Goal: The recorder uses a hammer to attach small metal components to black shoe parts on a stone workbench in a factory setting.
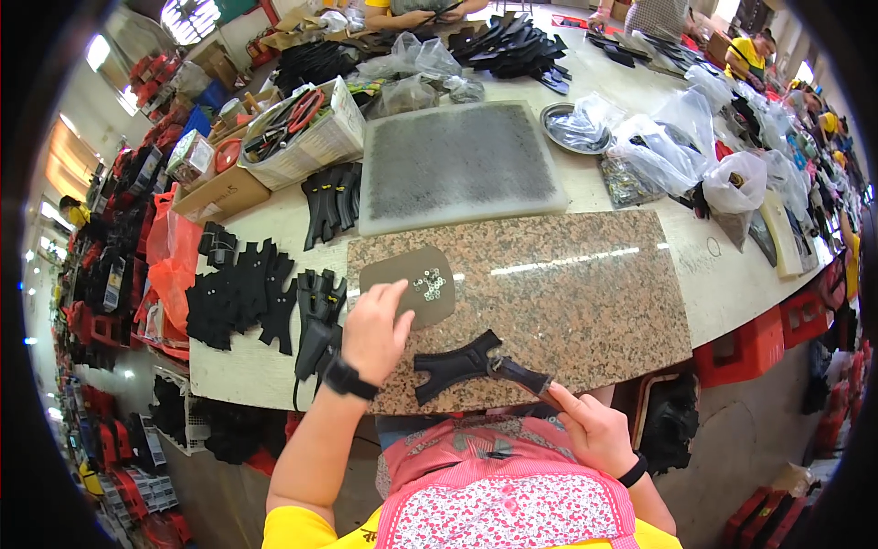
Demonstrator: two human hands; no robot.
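My left hand (pixel 377 331), a dark band on its wrist, hovers at the near left edge of a brown mat (pixel 381 272) with rounded corners. Its thumb and fingers are apart, with nothing visible in them. Several small silvery rings (pixel 428 285) lie on the mat beyond the fingertips. My right hand (pixel 590 425) is closed at the near edge of the speckled stone slab (pixel 585 284), gripping the end of a narrow dark strap-like piece (pixel 521 373). That piece meets a black forked piece (pixel 455 368) lying flat on the slab. The palm hides part of the grip.
Black cut pieces (pixel 240 297) lie in piles left of the slab. Behind it stands a thick translucent block (pixel 462 165). A white box of tools (pixel 311 137) is at the far left; a round metal dish (pixel 576 128) and plastic bags (pixel 663 146) sit right. Other people work across the table.
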